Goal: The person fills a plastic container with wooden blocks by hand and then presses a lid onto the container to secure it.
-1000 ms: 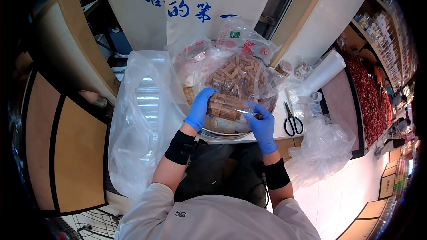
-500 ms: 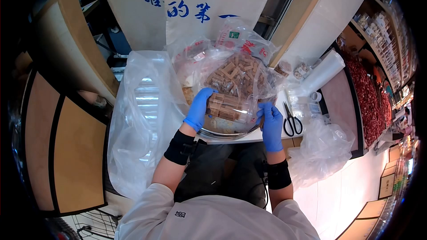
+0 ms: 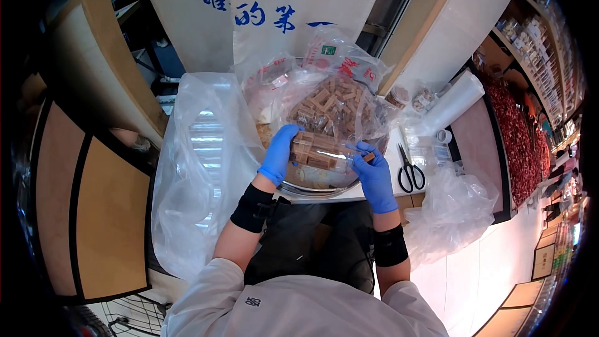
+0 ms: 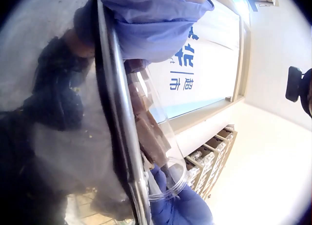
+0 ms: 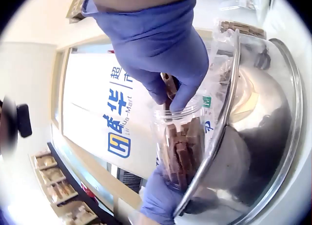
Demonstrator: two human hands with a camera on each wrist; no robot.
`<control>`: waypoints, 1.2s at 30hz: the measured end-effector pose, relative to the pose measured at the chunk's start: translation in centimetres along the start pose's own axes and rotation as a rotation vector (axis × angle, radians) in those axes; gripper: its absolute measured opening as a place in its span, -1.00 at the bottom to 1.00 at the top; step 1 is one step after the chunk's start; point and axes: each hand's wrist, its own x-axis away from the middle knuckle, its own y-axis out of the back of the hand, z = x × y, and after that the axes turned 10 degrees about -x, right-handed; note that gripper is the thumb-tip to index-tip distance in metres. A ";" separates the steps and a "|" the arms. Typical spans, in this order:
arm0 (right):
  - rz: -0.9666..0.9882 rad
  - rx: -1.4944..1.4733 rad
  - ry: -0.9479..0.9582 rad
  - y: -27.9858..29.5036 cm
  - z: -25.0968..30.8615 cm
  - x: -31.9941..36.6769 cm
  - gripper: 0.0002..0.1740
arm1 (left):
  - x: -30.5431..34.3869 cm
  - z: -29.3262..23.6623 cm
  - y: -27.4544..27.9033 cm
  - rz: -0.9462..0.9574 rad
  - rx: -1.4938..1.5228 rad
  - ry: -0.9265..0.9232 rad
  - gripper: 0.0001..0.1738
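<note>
A clear plastic jar (image 3: 317, 151) lies tilted over the front of a metal basin (image 5: 233, 95), partly filled with brown stick-shaped pieces (image 5: 183, 149). My blue-gloved left hand (image 3: 278, 155) grips the jar around its bottom end. At the open mouth, my gloved right hand (image 3: 374, 180) pinches a brown stick (image 5: 169, 87) between thumb and fingers, with fingertips right at the threaded rim. Behind the jar, a heap of the same brown sticks (image 3: 334, 103) rests in a clear plastic bag in the basin.
Black-handled scissors (image 3: 410, 171) lie right of the basin. Beyond them are a plastic roll (image 3: 454, 101) and small jars (image 3: 424, 98). A crumpled clear bag (image 3: 455, 209) hangs at the table's right edge. Large plastic-wrapped packaging (image 3: 203, 150) stands on the left.
My right hand moved away from the jar's mouth to the right, then came back to it with a brown stick in its fingers. My left hand keeps holding the jar in place.
</note>
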 end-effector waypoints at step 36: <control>0.158 0.390 0.004 -1.1 0.8 0.4 -0.74 | -0.8 1.2 0.3 0.003 0.030 -0.074 -0.68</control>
